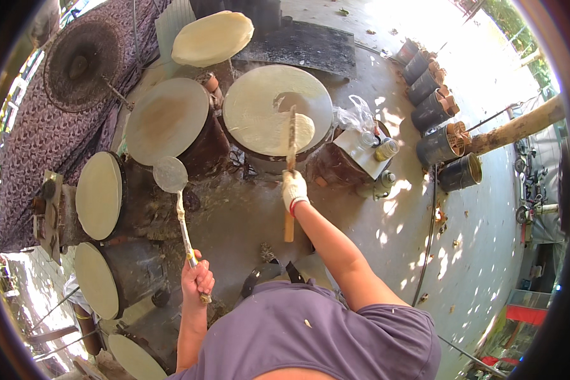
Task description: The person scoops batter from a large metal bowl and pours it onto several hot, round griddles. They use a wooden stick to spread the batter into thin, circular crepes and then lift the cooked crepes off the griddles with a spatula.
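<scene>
My left hand (197,278) is closed around the handle of a long ladle (170,175). Its round, greyish head hangs near the front edge of a round griddle (168,120) with a brown patch in the middle. In a white glove, my right hand (294,190) grips a flat wooden spreader (292,142) coated with pale batter. The blade reaches over a second round griddle (320,92), where batter (253,107) lies as a pale layer around a brownish bare spot. A thicker batter patch (302,130) sits beside the blade.
Pale batter rounds (98,196) cover several griddles along the left side, and another round (212,39) is at the back. Right of the middle griddle, a small stand (361,155) bears jars and a plastic bag (356,113). Black buckets (460,172) line the right side.
</scene>
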Motion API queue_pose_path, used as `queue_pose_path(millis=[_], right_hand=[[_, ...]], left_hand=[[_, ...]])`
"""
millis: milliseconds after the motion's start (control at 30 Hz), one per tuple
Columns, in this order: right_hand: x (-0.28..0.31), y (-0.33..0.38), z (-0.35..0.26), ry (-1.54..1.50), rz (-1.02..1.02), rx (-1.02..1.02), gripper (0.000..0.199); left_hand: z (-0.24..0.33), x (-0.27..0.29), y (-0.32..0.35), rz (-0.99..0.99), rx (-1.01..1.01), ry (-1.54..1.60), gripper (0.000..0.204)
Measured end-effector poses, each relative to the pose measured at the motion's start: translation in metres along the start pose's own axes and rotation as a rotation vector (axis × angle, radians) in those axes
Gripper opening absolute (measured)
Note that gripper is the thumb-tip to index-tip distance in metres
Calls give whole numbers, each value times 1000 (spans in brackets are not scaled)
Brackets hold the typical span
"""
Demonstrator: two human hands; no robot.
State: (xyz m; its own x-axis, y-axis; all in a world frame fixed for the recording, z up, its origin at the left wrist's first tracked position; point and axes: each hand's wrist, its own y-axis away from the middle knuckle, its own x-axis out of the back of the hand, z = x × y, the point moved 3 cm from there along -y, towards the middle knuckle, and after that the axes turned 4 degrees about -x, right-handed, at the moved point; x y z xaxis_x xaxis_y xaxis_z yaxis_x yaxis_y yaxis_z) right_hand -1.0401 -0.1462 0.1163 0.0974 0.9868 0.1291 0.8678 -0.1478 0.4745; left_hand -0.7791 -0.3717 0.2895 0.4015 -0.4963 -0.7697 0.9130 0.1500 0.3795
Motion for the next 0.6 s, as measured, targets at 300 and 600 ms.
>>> queue_pose_path(millis=[300, 600], right_hand=[[113, -54, 16, 54, -234, -17, 26], [176, -98, -71, 549, -364, 200, 36]], left_hand=[[-68, -69, -27, -38, 33, 58, 17], [-147, -162, -66, -32, 14, 48, 15]])
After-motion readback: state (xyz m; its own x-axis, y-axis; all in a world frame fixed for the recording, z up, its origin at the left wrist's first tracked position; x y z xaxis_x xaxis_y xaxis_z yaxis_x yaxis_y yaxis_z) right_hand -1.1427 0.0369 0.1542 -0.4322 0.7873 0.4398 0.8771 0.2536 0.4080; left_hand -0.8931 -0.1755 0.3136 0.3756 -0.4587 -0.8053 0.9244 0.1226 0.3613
